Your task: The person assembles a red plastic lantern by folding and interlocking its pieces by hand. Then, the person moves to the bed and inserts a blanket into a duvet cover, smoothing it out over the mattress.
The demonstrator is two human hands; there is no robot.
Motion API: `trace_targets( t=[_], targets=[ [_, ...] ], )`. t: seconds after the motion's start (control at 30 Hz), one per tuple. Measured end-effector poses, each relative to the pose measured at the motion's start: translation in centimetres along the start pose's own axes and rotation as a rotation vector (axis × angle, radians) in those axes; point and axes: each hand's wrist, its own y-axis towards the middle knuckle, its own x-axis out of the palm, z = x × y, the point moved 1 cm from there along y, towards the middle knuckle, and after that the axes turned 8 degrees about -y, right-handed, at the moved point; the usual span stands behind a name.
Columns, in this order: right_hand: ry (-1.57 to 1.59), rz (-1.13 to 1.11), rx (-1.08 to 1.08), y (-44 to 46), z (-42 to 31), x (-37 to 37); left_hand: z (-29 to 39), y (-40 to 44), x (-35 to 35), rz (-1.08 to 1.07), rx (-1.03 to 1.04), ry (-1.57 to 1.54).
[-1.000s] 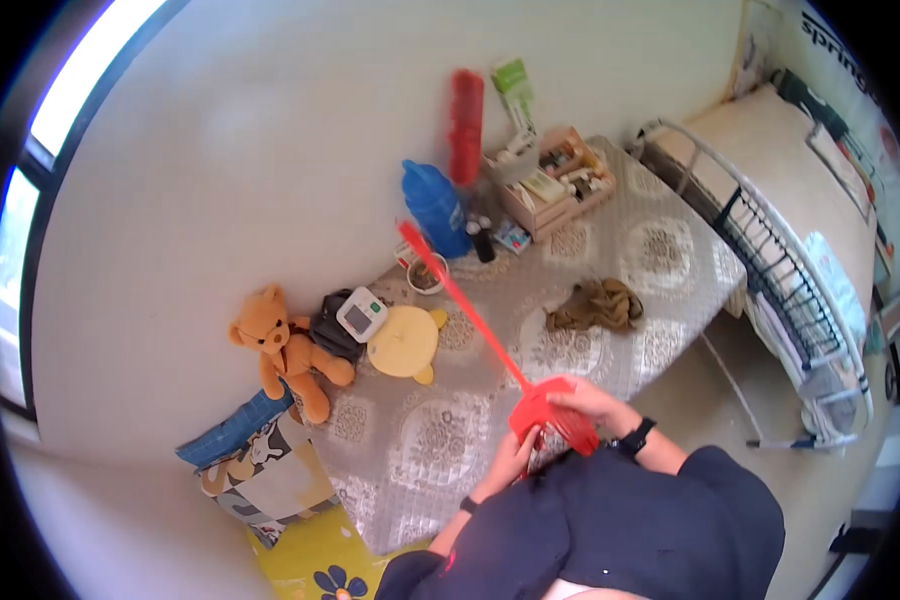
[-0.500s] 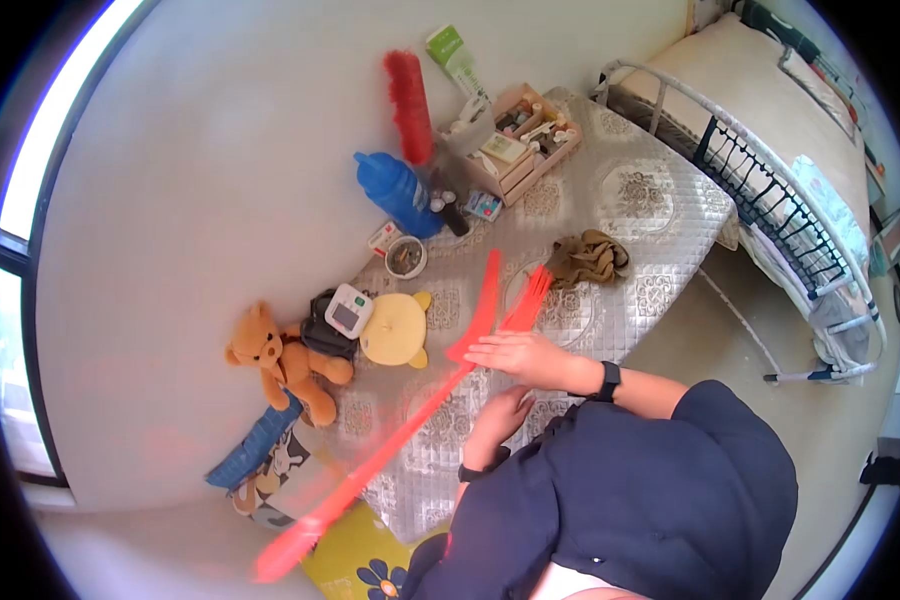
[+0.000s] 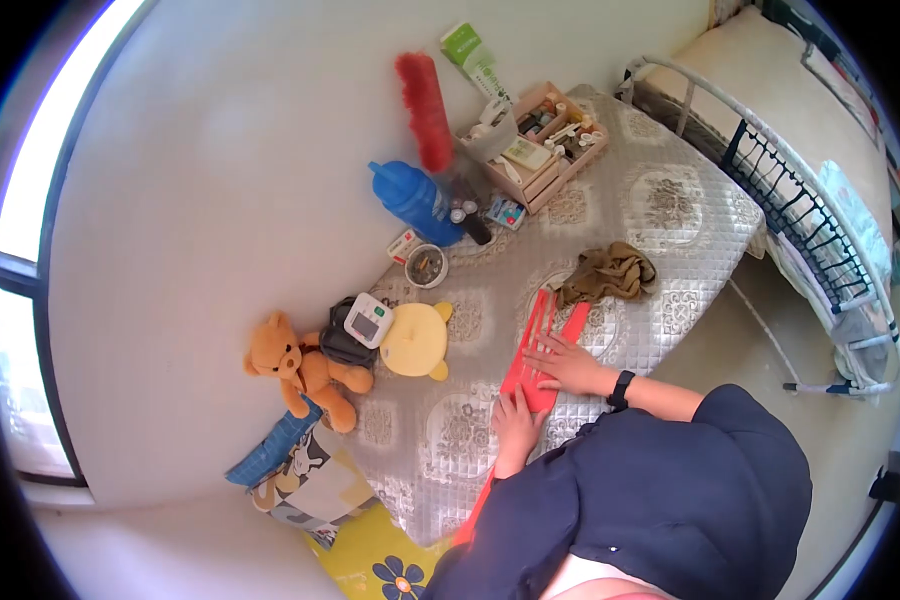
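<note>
Red plastic strips (image 3: 531, 350) lie on the quilted tablecloth, several narrow bands side by side with a folded part. My right hand (image 3: 570, 366), with a dark band at the wrist, lies flat across them with its fingers spread. My left hand (image 3: 516, 428) rests at their near end, fingers stretched out on the red material. A long red tail (image 3: 478, 505) runs down from my left hand beside my dark sleeve, partly hidden by it. Just beyond the strips lies a crumpled brown cloth (image 3: 612, 273).
Left on the tablecloth (image 3: 450, 425) are a yellow pad (image 3: 416, 341), a blood pressure monitor (image 3: 367, 321) and a teddy bear (image 3: 315, 370). Farther back stand an ashtray (image 3: 427, 266), a blue jug (image 3: 413, 202) and an organizer box (image 3: 548, 184). A bed rail (image 3: 820, 180) is at right.
The long red strip that stretched across to the lower left has been drawn in toward my body. My right hand has moved right, spreading flat; my left hand has come onto the strips.
</note>
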Motion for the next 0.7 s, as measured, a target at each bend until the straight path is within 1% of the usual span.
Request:
trace_targets(
  t=[0.07,0.13,0.2,0.27,0.3,0.33,0.37,0.4,0.47,0.5,0.53,0.57,0.6,0.63,0.67,0.7],
  targets=[
    [-0.037,0.108,0.063,0.2,1.8,-0.8,0.5,1.9,2.0,0.298,0.118,-0.024],
    [-0.041,0.136,0.123,0.5,3.4,-1.4,1.1,3.7,3.9,0.272,0.153,0.027],
    [-0.049,0.157,0.182,0.4,4.8,-1.8,2.4,5.1,4.8,0.307,0.069,0.199],
    [-0.104,0.110,0.139,0.5,5.4,-1.5,3.3,7.4,4.8,0.283,0.074,0.136],
    [-0.096,0.207,0.128,0.4,5.3,-1.4,4.2,8.2,3.8,0.174,0.046,0.149],
    [-0.088,0.205,0.123,0.5,5.7,-1.2,4.4,8.7,3.2,0.060,0.007,0.167],
    [-0.098,0.164,0.117,0.7,5.8,-1.4,4.0,9.2,3.6,0.116,0.055,0.157],
    [-0.104,0.120,0.107,0.9,5.7,-1.6,3.5,9.3,4.0,0.107,0.032,0.165],
    [-0.073,0.111,0.080,0.9,5.4,-1.9,3.3,9.5,4.0,0.111,0.089,0.136],
    [-0.083,0.117,0.101,0.9,5.2,-2.2,3.5,9.5,3.7,0.168,0.104,0.122],
    [-0.100,0.129,0.120,1.3,5.3,-2.7,3.5,9.1,3.6,0.181,0.077,0.119],
    [-0.067,0.113,0.155,1.7,5.0,-2.9,3.5,9.0,3.5,0.183,0.101,0.122],
    [-0.163,0.031,0.152,2.0,5.1,-1.8,3.4,9.6,3.7,0.210,0.116,0.124],
    [-0.200,0.083,0.143,1.8,5.0,-0.7,2.8,9.8,4.6,0.313,0.137,0.150],
    [-0.211,0.131,0.128,2.1,5.2,0.1,2.8,9.6,4.2,0.161,0.072,0.106],
    [-0.196,0.127,0.062,3.1,4.9,-0.5,2.6,9.5,3.6,0.198,0.084,0.074]
  ],
)
